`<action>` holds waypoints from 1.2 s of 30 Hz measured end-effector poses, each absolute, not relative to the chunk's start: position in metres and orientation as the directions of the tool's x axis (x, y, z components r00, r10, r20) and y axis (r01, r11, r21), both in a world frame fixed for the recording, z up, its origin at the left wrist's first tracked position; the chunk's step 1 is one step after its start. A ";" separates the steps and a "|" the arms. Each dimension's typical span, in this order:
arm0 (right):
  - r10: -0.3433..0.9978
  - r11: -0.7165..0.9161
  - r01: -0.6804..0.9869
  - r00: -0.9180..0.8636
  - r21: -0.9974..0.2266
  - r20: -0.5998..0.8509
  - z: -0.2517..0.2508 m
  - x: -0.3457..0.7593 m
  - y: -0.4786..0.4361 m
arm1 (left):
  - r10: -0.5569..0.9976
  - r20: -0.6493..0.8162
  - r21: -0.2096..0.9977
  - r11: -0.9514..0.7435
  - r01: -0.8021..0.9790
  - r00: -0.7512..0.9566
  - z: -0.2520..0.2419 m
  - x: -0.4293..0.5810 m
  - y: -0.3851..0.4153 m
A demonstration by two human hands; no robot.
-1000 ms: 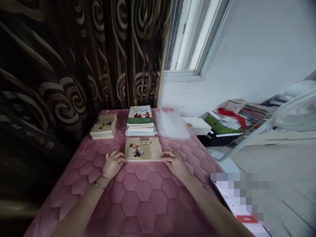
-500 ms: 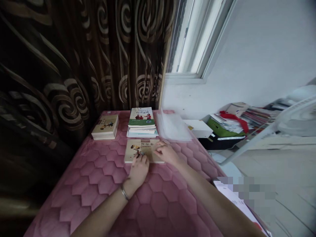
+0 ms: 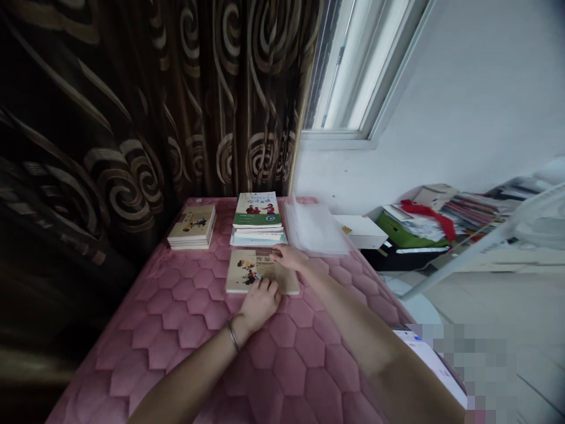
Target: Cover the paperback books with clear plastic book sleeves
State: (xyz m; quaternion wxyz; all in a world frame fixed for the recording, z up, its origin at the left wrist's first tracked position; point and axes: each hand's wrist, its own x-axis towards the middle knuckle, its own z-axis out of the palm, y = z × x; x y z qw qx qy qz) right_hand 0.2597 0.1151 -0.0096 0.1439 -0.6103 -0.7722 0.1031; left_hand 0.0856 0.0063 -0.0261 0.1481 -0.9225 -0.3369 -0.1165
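A beige book (image 3: pixel 241 278) with a picture and dark lettering on its cover lies flat on the pink quilted surface (image 3: pixel 194 330). My left hand (image 3: pixel 261 301), a bracelet at its wrist, rests its slightly spread fingertips on the near edge of the cover. Toward the far right part of the same book, my right hand (image 3: pixel 289 257) reaches over with its fingers pointing left, loosely bent and touching the cover. The right thumb is hard to make out. Just beyond the book is a stack of books (image 3: pixel 256 212), a green and white one on top.
Farther left sits a stack of similar beige books (image 3: pixel 190 227). Clear plastic sheets (image 3: pixel 315 229) lie right of the middle stack. A white box (image 3: pixel 359 231), a green bag (image 3: pixel 399 229) and a white fan (image 3: pixel 494 235) stand at the right. A phone-like screen (image 3: pixel 435 359) shows by my right forearm.
My right hand has moved up toward the far edge of the book. The left hand has slid slightly right along the near edge. The whole view has shifted a little.
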 end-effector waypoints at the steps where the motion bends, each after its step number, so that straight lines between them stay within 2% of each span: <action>1: 0.972 0.235 0.915 -0.218 -0.328 0.087 -0.010 0.259 0.116 | 0.577 0.302 -0.195 -0.742 0.642 0.759 -0.025 0.087 0.008; 6: 0.976 0.218 0.928 -0.216 -0.302 0.041 -0.009 0.253 0.124 | 0.502 0.233 -0.269 -0.790 0.552 0.833 -0.020 0.088 0.012; 14: 0.980 0.168 0.923 -0.194 -0.347 -0.041 -0.007 0.261 0.127 | 0.447 0.217 -0.278 -0.824 0.493 0.868 -0.017 0.074 0.012; 20: 0.987 0.106 0.929 -0.141 -0.355 -0.074 0.003 0.272 0.088 | 0.284 0.252 -0.355 -0.862 0.362 0.925 -0.020 0.037 0.019; 25: 0.992 0.018 0.923 -0.066 -0.384 -0.111 -0.004 0.273 0.044 | 0.238 0.252 -0.344 -0.884 0.317 0.938 -0.032 0.010 0.024; 27: 0.991 -0.026 0.915 -0.029 -0.402 -0.129 -0.009 0.272 0.029 | 0.257 0.259 -0.320 -0.887 0.333 0.931 -0.037 0.003 0.029; 32: 0.986 -0.120 0.876 0.048 -0.468 -0.162 -0.019 0.263 0.007 | 0.428 0.389 -0.269 -0.794 0.545 0.816 -0.040 -0.008 0.053; 36: 0.988 -0.132 0.836 0.066 -0.533 -0.140 -0.023 0.260 0.007 | 0.387 0.421 -0.306 -0.791 0.530 0.820 -0.040 -0.011 0.066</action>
